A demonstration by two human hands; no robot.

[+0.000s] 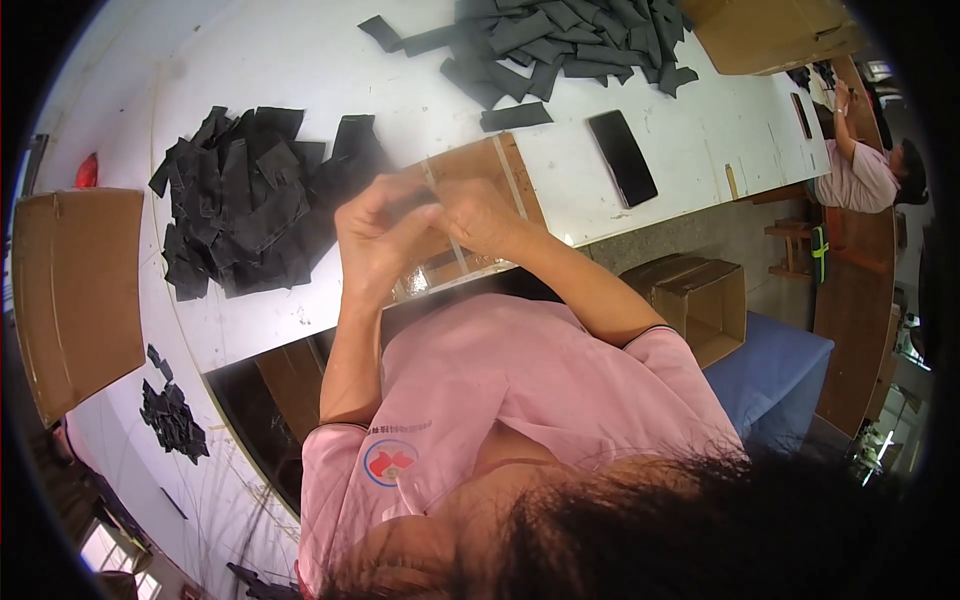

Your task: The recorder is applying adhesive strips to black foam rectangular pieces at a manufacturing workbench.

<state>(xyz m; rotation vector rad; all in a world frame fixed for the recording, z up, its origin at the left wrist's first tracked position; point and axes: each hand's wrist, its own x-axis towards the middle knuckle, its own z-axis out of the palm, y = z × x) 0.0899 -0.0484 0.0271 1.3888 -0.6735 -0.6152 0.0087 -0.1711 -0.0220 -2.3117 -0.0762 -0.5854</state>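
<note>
My left hand and my right hand meet over a flat piece of brown cardboard at the table's near edge. Between the curled fingers a dark strip of fabric shows, partly covered and slightly blurred; both hands seem to pinch it. Left of them lies a loose heap of black fabric pieces, its right side close to my left hand. Farther off, a second pile of dark fabric strips spreads across the white table, with one single strip in front of it.
A black phone lies to the right of the cardboard. Cardboard boxes stand at the far right, on the left and below the table edge. A smaller black pile is lower left. Another person sits at far right.
</note>
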